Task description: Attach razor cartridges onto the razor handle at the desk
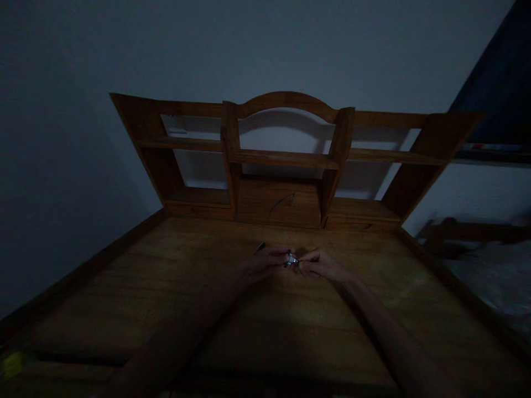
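The room is dim. Both my arms reach forward over a wooden desk top (166, 298). My left hand (267, 261) and my right hand (319, 265) meet at the middle of the desk, fingers pinched together on a small shiny metal object (292, 260) held between them. What the object is I cannot make out. A thin dark item (259, 248) lies on the wood just behind my left hand.
A wooden hutch (286, 160) with open shelves and an arched top stands at the back of the desk against a pale wall. Raised wooden rails run along the desk's left and right edges. Dark furniture (468, 232) sits to the right. A small yellow thing (11, 365) lies at the near left.
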A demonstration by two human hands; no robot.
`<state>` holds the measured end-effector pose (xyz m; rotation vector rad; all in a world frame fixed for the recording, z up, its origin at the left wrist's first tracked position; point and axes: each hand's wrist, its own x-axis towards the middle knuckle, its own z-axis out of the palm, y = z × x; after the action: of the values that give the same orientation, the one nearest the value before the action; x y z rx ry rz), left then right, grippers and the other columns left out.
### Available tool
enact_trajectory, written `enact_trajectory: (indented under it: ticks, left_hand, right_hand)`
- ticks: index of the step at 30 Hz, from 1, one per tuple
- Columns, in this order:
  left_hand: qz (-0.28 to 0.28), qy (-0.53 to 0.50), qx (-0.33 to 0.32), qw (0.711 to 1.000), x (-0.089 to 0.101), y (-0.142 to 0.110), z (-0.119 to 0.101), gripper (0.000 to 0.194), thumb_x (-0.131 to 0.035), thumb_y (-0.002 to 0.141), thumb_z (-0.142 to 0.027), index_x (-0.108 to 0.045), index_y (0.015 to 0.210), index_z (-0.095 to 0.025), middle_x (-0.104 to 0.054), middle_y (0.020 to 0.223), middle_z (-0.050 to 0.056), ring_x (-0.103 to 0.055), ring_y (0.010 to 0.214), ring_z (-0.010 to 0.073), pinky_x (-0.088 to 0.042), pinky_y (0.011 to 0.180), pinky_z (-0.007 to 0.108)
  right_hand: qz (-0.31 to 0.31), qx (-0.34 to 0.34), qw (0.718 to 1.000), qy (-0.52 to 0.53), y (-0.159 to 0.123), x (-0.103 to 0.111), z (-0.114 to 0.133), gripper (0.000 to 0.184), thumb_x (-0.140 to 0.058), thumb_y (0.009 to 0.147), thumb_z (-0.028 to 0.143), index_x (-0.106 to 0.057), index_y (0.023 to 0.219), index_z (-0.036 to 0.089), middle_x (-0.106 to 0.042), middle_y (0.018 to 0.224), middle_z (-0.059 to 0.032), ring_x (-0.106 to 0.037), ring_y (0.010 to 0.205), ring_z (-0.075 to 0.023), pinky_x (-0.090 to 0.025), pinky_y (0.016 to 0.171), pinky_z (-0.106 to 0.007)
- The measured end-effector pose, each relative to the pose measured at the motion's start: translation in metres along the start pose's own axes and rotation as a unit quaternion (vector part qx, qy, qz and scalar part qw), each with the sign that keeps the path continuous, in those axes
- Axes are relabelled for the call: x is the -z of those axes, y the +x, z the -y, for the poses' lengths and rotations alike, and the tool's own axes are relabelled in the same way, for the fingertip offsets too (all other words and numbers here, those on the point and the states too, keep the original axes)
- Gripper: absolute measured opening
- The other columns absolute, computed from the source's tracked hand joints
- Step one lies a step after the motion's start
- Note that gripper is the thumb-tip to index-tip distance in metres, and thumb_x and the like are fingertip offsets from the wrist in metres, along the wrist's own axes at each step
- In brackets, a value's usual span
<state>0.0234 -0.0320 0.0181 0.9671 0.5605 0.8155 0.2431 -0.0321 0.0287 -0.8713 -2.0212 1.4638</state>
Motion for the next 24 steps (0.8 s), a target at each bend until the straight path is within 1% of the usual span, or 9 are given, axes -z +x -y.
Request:
enact_trajectory:
  ticks: [2, 4, 9, 12, 15, 17, 20, 22, 24]
  left_hand:
    - [0.024, -0.021, -0.001, 0.999, -0.001, 0.000, 0.001, 0.039, -0.079, 0.065, -0.021, -0.069, 0.102, -0.014, -0.068, 0.092, 0.006, -0.062, 0.082, 0.0126, -0.044, 0.080, 0.023]
    - [0.026, -0.032, -0.011, 0.999, -0.003, 0.001, 0.000, 0.040, -0.079, 0.066, -0.020, -0.068, 0.103, -0.014, -0.068, 0.093, 0.006, -0.062, 0.082, 0.0126, -0.045, 0.080, 0.023]
    - [-0.025, 0.002, -0.004, 1.000, -0.004, 0.000, -0.006, 0.032, -0.079, 0.065, -0.020, -0.070, 0.096, -0.016, -0.069, 0.094, 0.006, -0.063, 0.083, 0.0145, -0.046, 0.082, 0.026]
    - [-0.054, 0.033, -0.001, 0.998, -0.002, -0.001, -0.010, 0.033, -0.080, 0.063, -0.022, -0.071, 0.094, -0.015, -0.070, 0.091, 0.007, -0.064, 0.082, 0.0158, -0.047, 0.081, 0.028]
    - [-0.060, 0.043, 0.000, 0.997, -0.001, 0.000, -0.009, 0.039, -0.081, 0.062, -0.024, -0.070, 0.097, -0.012, -0.070, 0.092, 0.009, -0.065, 0.082, 0.0172, -0.048, 0.082, 0.030]
    - [-0.057, 0.053, -0.011, 0.997, 0.000, 0.001, -0.006, 0.042, -0.079, 0.065, -0.027, -0.068, 0.102, -0.012, -0.069, 0.098, 0.011, -0.065, 0.087, 0.0185, -0.048, 0.084, 0.031]
    - [-0.073, 0.106, -0.055, 0.990, -0.001, 0.005, -0.003, 0.043, -0.072, 0.073, -0.033, -0.065, 0.109, -0.011, -0.067, 0.106, 0.014, -0.064, 0.095, 0.0225, -0.048, 0.086, 0.035]
    - [-0.119, 0.155, -0.104, 0.975, 0.001, 0.008, -0.006, 0.044, -0.064, 0.079, -0.037, -0.061, 0.115, -0.011, -0.066, 0.109, 0.014, -0.062, 0.099, 0.0246, -0.048, 0.087, 0.038]
    - [-0.187, 0.205, -0.171, 0.945, 0.006, 0.009, -0.013, 0.044, -0.054, 0.086, -0.039, -0.055, 0.122, -0.015, -0.062, 0.115, 0.011, -0.058, 0.106, 0.0237, -0.046, 0.090, 0.038]
  right_hand:
    - [-0.003, 0.008, 1.000, 0.011, 0.001, -0.001, -0.003, 0.043, -0.058, 0.082, 0.050, -0.070, 0.087, 0.010, -0.050, 0.054, 0.0019, -0.033, 0.045, -0.0061, -0.022, 0.043, -0.021]
    - [-0.007, 0.017, 1.000, 0.022, 0.002, -0.001, -0.005, 0.044, -0.056, 0.082, 0.051, -0.070, 0.085, 0.010, -0.050, 0.055, 0.0020, -0.033, 0.044, -0.0058, -0.021, 0.042, -0.021]
    - [-0.021, 0.018, 1.000, 0.006, 0.002, 0.001, -0.005, 0.041, -0.057, 0.083, 0.050, -0.069, 0.082, 0.010, -0.050, 0.055, 0.0024, -0.035, 0.046, -0.0063, -0.021, 0.044, -0.022]
    - [-0.030, 0.013, 0.999, -0.016, 0.003, 0.002, -0.005, 0.038, -0.058, 0.082, 0.048, -0.068, 0.078, 0.011, -0.051, 0.056, 0.0021, -0.037, 0.047, -0.0067, -0.023, 0.045, -0.022]
    - [-0.041, 0.007, 0.999, -0.030, 0.004, 0.001, -0.005, 0.039, -0.057, 0.083, 0.049, -0.067, 0.074, 0.012, -0.051, 0.056, 0.0020, -0.037, 0.047, -0.0069, -0.023, 0.045, -0.022]
    - [-0.056, 0.008, 0.998, -0.033, 0.004, 0.000, -0.005, 0.040, -0.056, 0.083, 0.050, -0.065, 0.072, 0.013, -0.051, 0.056, 0.0019, -0.036, 0.047, -0.0069, -0.023, 0.045, -0.022]
    - [-0.094, 0.021, 0.995, -0.031, 0.006, -0.003, -0.005, 0.043, -0.055, 0.084, 0.051, -0.061, 0.066, 0.013, -0.049, 0.054, 0.0023, -0.036, 0.047, -0.0069, -0.022, 0.045, -0.022]
    - [-0.125, 0.026, 0.992, -0.017, 0.007, -0.004, -0.008, 0.044, -0.054, 0.083, 0.053, -0.060, 0.063, 0.013, -0.044, 0.051, 0.0034, -0.034, 0.045, -0.0064, -0.021, 0.044, -0.022]
    - [-0.166, 0.016, 0.986, 0.019, 0.010, -0.003, -0.013, 0.046, -0.054, 0.082, 0.056, -0.062, 0.066, 0.013, -0.038, 0.046, 0.0050, -0.030, 0.042, -0.0060, -0.019, 0.042, -0.022]
